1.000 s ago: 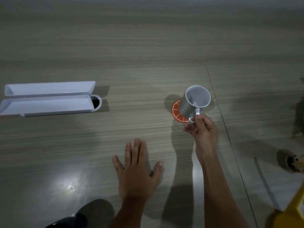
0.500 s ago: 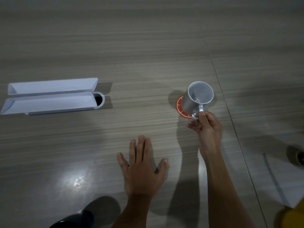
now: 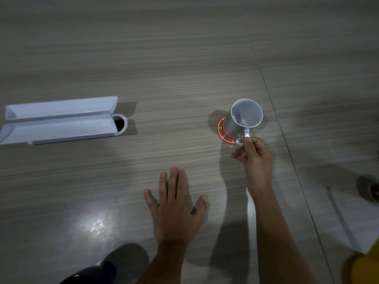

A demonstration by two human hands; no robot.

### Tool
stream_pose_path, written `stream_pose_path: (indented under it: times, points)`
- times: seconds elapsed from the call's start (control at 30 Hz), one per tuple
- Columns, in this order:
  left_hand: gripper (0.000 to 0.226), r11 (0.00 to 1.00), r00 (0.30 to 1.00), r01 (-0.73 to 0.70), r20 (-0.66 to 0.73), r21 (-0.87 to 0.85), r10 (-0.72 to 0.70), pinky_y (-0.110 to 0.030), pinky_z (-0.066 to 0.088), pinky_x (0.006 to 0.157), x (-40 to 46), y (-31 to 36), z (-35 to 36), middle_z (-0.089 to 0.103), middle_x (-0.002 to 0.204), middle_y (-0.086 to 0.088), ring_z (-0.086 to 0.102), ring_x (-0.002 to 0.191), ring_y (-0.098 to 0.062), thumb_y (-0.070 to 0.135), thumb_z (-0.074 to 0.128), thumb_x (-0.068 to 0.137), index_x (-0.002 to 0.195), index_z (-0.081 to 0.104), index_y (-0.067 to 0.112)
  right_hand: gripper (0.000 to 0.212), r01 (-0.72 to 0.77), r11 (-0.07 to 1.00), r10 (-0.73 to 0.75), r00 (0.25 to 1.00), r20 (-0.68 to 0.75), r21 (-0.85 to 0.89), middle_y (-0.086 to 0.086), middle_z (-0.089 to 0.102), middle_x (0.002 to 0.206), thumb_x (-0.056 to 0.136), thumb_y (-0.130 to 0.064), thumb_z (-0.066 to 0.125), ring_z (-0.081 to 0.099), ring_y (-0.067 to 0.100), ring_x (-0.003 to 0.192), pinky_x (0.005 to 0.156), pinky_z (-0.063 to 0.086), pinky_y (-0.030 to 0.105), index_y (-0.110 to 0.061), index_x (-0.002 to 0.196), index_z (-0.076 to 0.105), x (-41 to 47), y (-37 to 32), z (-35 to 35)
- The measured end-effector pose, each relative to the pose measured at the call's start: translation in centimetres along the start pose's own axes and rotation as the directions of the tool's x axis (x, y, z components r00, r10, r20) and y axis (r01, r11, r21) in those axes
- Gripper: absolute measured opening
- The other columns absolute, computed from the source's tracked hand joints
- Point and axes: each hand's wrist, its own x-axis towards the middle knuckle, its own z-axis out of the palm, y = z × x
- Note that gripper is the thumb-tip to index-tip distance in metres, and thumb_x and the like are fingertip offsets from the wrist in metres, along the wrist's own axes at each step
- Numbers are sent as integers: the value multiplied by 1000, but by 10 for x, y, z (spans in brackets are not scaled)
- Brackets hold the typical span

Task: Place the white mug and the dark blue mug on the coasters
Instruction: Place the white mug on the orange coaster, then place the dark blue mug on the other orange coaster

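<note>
The white mug (image 3: 242, 119) stands upright over the orange coaster (image 3: 222, 135), which peeks out on its left and near side. My right hand (image 3: 253, 155) grips the mug's handle from the near side. My left hand (image 3: 176, 203) lies flat on the table with its fingers spread, holding nothing. A dark rounded object (image 3: 90, 273), perhaps the dark blue mug, shows at the bottom edge, partly cut off. I see only one coaster.
A long white open box (image 3: 59, 119) with a round hole at its right end lies at the left. A yellow object (image 3: 367, 269) sits at the bottom right corner, a dark round thing (image 3: 374, 190) at the right edge. A seam (image 3: 287, 140) runs down the table.
The mug has come down and shifted slightly onto the orange coaster, covering more of it. My left hand has stayed flat on the table.
</note>
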Motion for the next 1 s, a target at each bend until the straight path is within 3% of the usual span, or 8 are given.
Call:
stream_pose_path:
  times: [0.23, 0.37, 0.43, 0.5, 0.6, 0.7, 0.8, 1.0]
  points:
    - [86, 1000, 1000, -4, -1, 6, 4, -68, 3, 119, 0, -1, -3, 12, 169, 1, 2, 156, -25, 73, 29, 90, 158, 14, 22, 23, -19, 988, 12, 999, -41, -152, 6, 65, 75, 96, -8, 61, 63, 16, 62, 63, 58, 35, -28, 106, 68, -47, 10, -17]
    - [80, 998, 998, -56, 18, -29, 57, -63, 2, 121, -9, -6, -13, 16, 168, 0, 6, 156, -25, 68, 31, 93, 157, 19, 21, 23, -58, 962, 50, 998, -39, -266, 8, 72, 89, 97, -10, 62, 70, 18, 76, 69, 59, 33, -33, 97, 67, -108, 18, -29]
    - [76, 992, 993, -116, 4, -52, 116, -58, 8, 122, -22, -18, -2, 23, 167, -2, 15, 154, -26, 61, 38, 93, 155, 27, 20, 23, -38, 929, 33, 999, -21, -369, -2, 72, 91, 96, -12, 64, 70, 6, 82, 79, 59, 28, -35, 92, 67, -131, 32, -32]
    - [72, 978, 979, -204, 5, -30, 204, -53, 12, 122, -95, -48, -19, 25, 166, -4, 22, 153, -27, 56, 37, 94, 155, 28, 18, 17, 37, 852, 0, 997, 71, -522, -8, 69, 100, 97, -12, 62, 65, -6, 91, 91, 55, 23, -28, 101, 68, -203, 22, -34]
    - [68, 947, 945, -322, 67, 8, 321, -48, 14, 120, -133, -76, 0, 25, 166, -3, 23, 153, -24, 52, 32, 98, 156, 27, 18, 28, 129, 739, -31, 987, 158, -661, 5, 65, 128, 98, -11, 59, 59, 15, 121, 112, 45, 35, -11, 125, 66, -229, 54, -38]
    - [64, 932, 927, -362, 99, -6, 361, -44, 12, 120, -166, -105, -8, 22, 166, 2, 18, 154, -18, 50, 35, 99, 156, 25, 21, 52, 296, 523, -15, 941, 338, -800, 3, 38, 161, 98, -30, 48, 26, 22, 153, 126, 20, 40, -11, 147, 48, -274, 88, -46]
    - [62, 910, 903, -414, 118, -22, 413, -41, 10, 121, -189, -128, -16, 25, 165, 3, 16, 154, -16, 48, 37, 100, 156, 26, 21, 69, 389, 362, 3, 908, 418, -847, -2, 11, 168, 96, -47, 28, -2, 13, 155, 126, -1, 37, -15, 158, 27, -314, 109, -55]
    - [55, 894, 898, -418, 74, -162, 433, -29, 10, 123, -222, -173, -26, 32, 161, 7, 25, 150, -13, 43, 42, 100, 151, 38, 22, 70, 407, 189, 35, 906, 421, -893, 5, 9, 171, 97, -46, 23, 0, 21, 157, 127, 2, 44, -15, 160, 18, -327, 112, -53]
